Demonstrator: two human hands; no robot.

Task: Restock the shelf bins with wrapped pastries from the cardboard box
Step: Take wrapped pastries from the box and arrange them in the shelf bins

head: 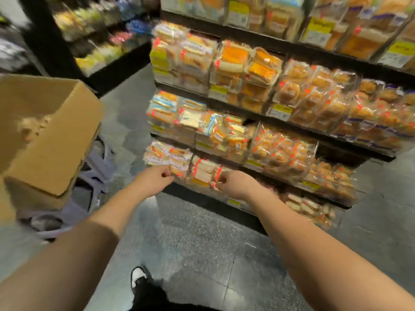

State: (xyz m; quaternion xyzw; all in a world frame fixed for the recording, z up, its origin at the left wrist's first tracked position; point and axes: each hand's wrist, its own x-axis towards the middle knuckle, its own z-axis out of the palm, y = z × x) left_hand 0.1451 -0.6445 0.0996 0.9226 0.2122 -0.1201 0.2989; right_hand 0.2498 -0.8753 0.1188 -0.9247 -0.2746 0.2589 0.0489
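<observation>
Both arms reach fwd toward a low bin on the shelf unit [292,131]. Left hand [155,179] sits w/ fingers curled in, fingertips at the edge of a wrapped pastry [179,170] in the low left bin; looks like a pinch on the wrapper but blur makes it hard to say for sure. Right hand [233,182] is also curled, fingers tucked at the right side of a stack of pale wrapped sandwich-type packs [205,173] w/ red labels; can't tell if it actually grips one or just touches. The two hands are near each other, w/ that stack between them. Cardboard box [51,135] is up at the left, open top, tilted, resting on a grey plastic crate or stool [96,173]; a few pastries [33,126] show inside it, blurry. Box is well apart from the hands. Shelves above are packed w/ wrapped buns, cakes, sandwiches, yellow price tags [279,111] on the fronts. Floor [202,243] is grey speckled tile; one black and white shoe [139,277] shows at the bottom.
</observation>
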